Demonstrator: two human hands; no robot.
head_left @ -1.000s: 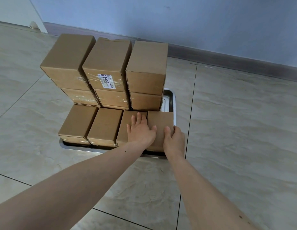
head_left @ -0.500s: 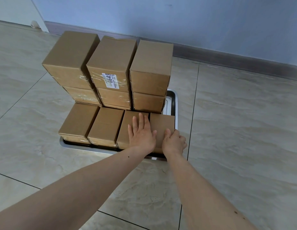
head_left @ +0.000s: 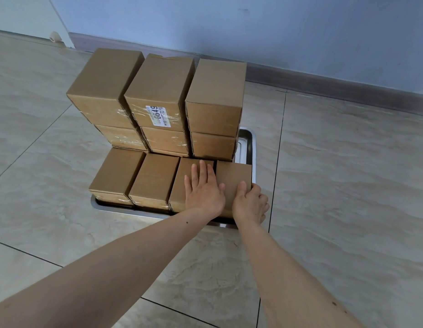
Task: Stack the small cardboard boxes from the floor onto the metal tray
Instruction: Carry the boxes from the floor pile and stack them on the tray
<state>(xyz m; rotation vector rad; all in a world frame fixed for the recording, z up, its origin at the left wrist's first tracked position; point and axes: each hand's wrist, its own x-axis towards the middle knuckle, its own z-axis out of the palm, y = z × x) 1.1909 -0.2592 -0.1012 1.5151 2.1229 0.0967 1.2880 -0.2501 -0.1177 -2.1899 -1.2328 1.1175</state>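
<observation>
A metal tray (head_left: 249,143) on the tiled floor carries several brown cardboard boxes. At the back, three columns stand stacked, the middle top box (head_left: 159,91) bearing a white label. A single-layer front row runs along the near edge. My left hand (head_left: 203,190) lies flat with straight fingers on the third front box (head_left: 182,185), its thumb touching the rightmost front box (head_left: 233,178). My right hand (head_left: 249,203) holds that rightmost box at its near right corner, thumb on top and fingers curled down its side.
A strip of bare tray shows to the right of the back stacks. Beige floor tiles (head_left: 347,185) surround the tray. A grey skirting board (head_left: 324,87) and blue wall run behind. A white door frame (head_left: 28,17) stands at the far left.
My right hand has shifted from the near side of the rightmost front box to its right corner, fingers curling down the side. The left hand stays flat on top. The view has moved slightly closer.
</observation>
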